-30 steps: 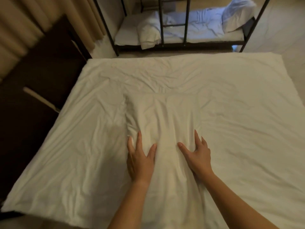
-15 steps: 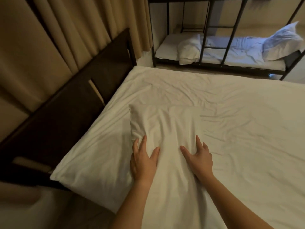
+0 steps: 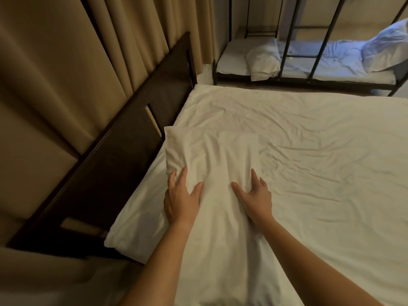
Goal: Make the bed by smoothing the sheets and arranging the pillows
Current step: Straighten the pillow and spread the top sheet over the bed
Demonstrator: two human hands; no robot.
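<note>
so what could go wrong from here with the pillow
1. The pillow has its far corner right at the mattress edge beside the headboard; a further push that way might tip it off the side.
2. The left hand and right hand press flat on it, so sliding it could drag the sheet underneath, which is creased, and bunch it more.

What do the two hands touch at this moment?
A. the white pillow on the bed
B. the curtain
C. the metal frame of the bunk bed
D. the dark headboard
A: the left hand and the right hand both rest flat, with spread fingers, on the white pillow, which lies on the sheet.
</note>
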